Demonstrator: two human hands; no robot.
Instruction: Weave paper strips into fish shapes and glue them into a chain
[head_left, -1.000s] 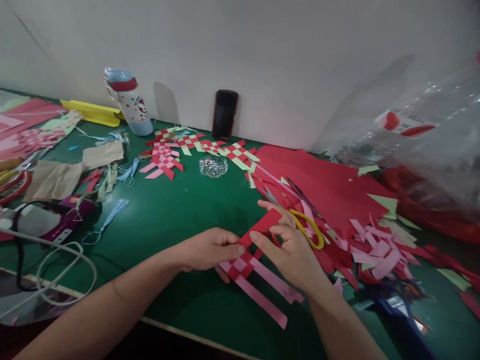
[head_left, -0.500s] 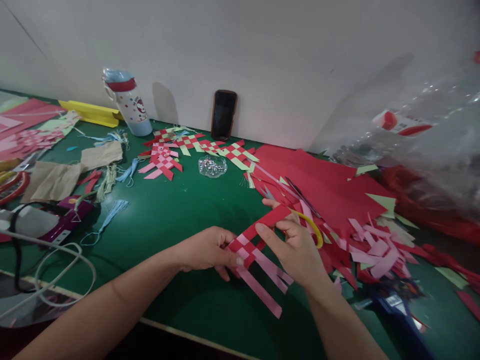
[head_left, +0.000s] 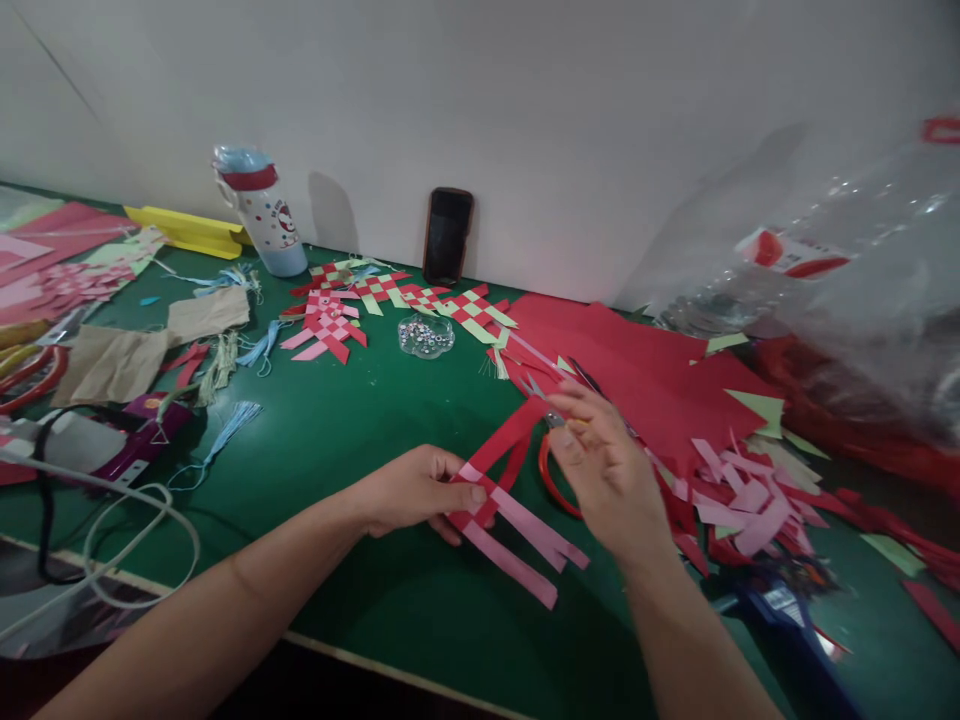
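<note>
My left hand (head_left: 420, 490) is closed, thumb on top, around a woven piece of red and pink paper strips (head_left: 517, 575). Its loose pink ends point down to the right, and red strips stretch up toward my right hand (head_left: 604, 465). Those right fingers are curled around a pair of scissors (head_left: 553, 418) near the pivot. The blades point up and left, close to the end of a red strip, and a red-orange handle loop hangs below the fingers. Part of the scissors is hidden by the hand.
Woven paper pieces (head_left: 330, 325) and a clear dish of beads (head_left: 425, 336) lie ahead. A phone (head_left: 448, 237) leans on the wall beside a bottle (head_left: 266, 220). Red sheets (head_left: 622, 350) and pink scraps (head_left: 742, 500) are at right; tassels (head_left: 225, 430) and a cable (head_left: 142, 490) at left.
My right hand has left the woven piece and closed on the scissors, whose handles have swung round below it. My left hand still holds the piece, shifted slightly left.
</note>
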